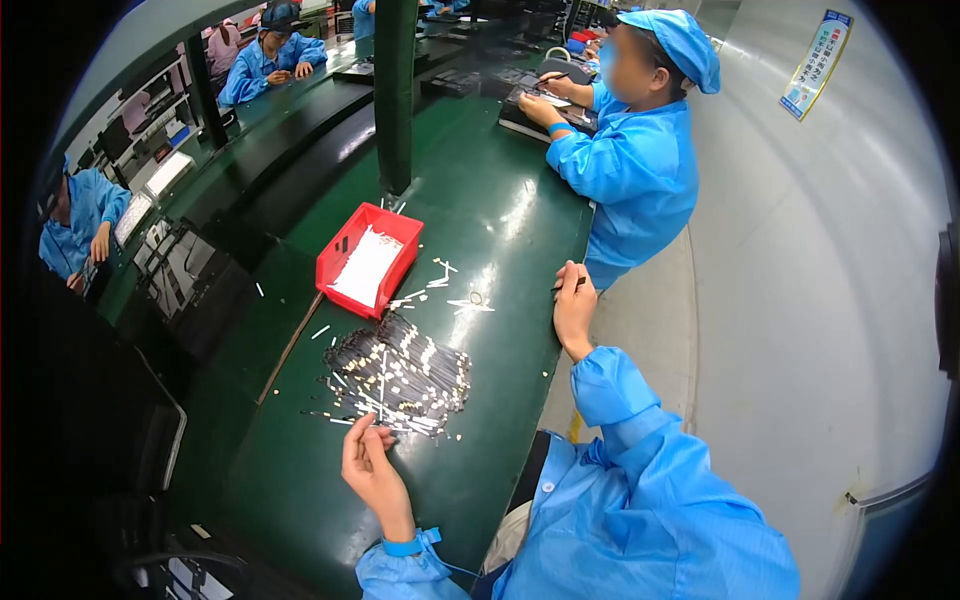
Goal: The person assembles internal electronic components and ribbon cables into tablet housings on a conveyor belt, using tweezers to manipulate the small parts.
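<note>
Left hand: my bare left hand is hovering at the lower edge of the cable pile, lower centre of the frame, fingers loosely bent and the thumb sitting close to them; can't tell if they're pinching anything or actually touching the pile
Right hand: the bare right hand is resting by the table's right edge, just right of centre, fingers curling closed around a small dark item, too tiny to make out
Cable pile: a messy heap of thin black cables with white and cream ends is lying around the middle of the frame, a bit left, directly below the bin
Bin: an open red plastic bin is sitting left of centre above the heap, and it's holding a bunch of thin white strips
Strays: some loose white pieces are lying scattered right of the bin
Table: the glossy dark green table is carrying all of that, with a green upright post standing at upper centre
Neighbour: a co-worker in a light blue coat and cap is working with both hands over a dark flat box, upper right of centre
</note>
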